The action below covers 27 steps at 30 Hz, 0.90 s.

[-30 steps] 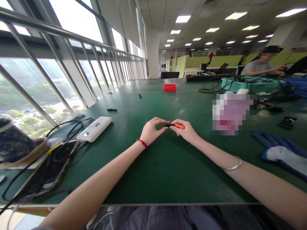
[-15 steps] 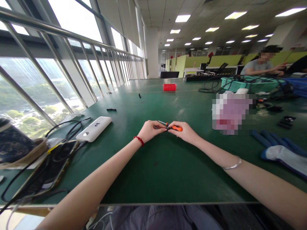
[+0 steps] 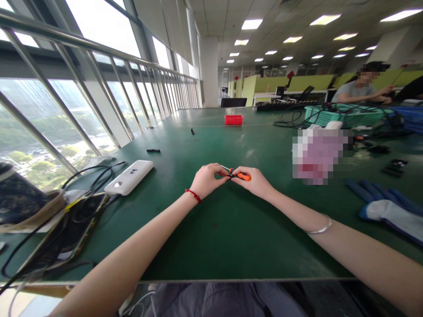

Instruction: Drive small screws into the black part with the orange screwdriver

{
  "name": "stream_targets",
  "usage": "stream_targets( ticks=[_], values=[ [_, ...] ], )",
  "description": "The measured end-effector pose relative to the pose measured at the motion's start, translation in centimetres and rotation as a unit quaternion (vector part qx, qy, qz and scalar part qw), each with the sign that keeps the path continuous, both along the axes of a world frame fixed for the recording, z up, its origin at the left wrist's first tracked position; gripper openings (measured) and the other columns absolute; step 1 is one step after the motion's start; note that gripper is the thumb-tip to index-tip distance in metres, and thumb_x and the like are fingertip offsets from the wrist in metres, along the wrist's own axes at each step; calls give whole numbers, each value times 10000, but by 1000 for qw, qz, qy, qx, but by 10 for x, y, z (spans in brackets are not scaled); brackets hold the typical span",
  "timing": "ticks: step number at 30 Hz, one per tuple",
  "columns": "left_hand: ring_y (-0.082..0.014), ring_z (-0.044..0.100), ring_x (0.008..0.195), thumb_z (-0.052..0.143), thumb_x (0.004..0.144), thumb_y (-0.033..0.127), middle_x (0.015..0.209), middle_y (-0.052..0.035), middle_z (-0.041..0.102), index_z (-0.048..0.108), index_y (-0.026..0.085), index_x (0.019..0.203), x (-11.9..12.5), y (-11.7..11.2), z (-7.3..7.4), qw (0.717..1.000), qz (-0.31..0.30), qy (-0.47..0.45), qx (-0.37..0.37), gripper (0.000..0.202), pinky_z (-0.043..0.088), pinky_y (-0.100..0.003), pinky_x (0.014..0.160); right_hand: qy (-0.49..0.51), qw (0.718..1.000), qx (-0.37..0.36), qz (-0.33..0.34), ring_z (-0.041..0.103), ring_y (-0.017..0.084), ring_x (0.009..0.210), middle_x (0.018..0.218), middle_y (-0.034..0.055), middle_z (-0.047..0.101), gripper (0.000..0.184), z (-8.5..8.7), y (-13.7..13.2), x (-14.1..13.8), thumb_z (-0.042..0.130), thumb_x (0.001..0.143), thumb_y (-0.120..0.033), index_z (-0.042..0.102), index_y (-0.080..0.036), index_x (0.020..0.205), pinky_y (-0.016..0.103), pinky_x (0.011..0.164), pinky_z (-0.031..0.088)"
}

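Observation:
Over the middle of the green table, my right hand (image 3: 257, 182) is closed around the orange and black handle of a screwdriver (image 3: 243, 176). Its thin metal shaft points up and left, passing just beyond my left fingertips. My left hand (image 3: 207, 180) faces it, thumb and fingers pinched together on a small black part (image 3: 230, 177). That part sits between the fingertips of both hands, and its shape is mostly hidden. Both hands are nearly touching.
To the left are a white power bank (image 3: 130, 177), cables and a phone (image 3: 74, 224). Small black pieces (image 3: 153, 151) and a red bin (image 3: 233, 119) lie farther back. Gloves (image 3: 393, 215), a teal basket (image 3: 343, 116) and black cables are on the right. A person sits beyond.
My left hand has shifted slightly, with its wrist turned a little and its fingers more arched. The screwdriver stays in my right hand, almost unmoved.

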<state>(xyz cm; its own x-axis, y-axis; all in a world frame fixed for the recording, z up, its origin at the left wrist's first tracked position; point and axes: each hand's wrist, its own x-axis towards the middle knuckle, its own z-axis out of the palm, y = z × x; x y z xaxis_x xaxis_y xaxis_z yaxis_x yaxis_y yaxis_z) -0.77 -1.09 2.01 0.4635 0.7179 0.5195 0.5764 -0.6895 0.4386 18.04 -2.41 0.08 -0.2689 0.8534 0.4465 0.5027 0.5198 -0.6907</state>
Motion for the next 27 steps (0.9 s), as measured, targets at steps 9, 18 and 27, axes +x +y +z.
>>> stream_targets(
  ticks=[9, 18, 27],
  values=[
    [-156, 639, 724, 648, 697, 213, 798, -29, 686, 655, 165, 754, 0, 1, -4, 999, -8, -6, -48, 74, 530, -273, 684, -14, 1000, 7, 0, 606, 195, 812, 883, 34, 677, 144, -2, 1, 0, 610, 746, -321, 654, -196, 803, 309, 770, 421],
    [-151, 659, 729, 596, 754, 237, 842, -38, 707, 688, 172, 833, -12, 8, 7, 998, -14, 16, -55, 138, 539, -243, 689, -33, 998, -8, -46, 599, 198, 810, 903, 30, 679, 151, -1, 1, 2, 611, 751, -339, 657, -207, 808, 312, 754, 425],
    [-149, 652, 659, 627, 672, 232, 728, -8, 715, 706, 179, 775, -37, 18, 20, 972, 16, 154, -179, 140, 504, -209, 608, -75, 995, -7, -68, 595, 193, 824, 930, 32, 670, 154, -1, 2, 5, 616, 748, -312, 665, -210, 852, 311, 771, 430]
  ],
)
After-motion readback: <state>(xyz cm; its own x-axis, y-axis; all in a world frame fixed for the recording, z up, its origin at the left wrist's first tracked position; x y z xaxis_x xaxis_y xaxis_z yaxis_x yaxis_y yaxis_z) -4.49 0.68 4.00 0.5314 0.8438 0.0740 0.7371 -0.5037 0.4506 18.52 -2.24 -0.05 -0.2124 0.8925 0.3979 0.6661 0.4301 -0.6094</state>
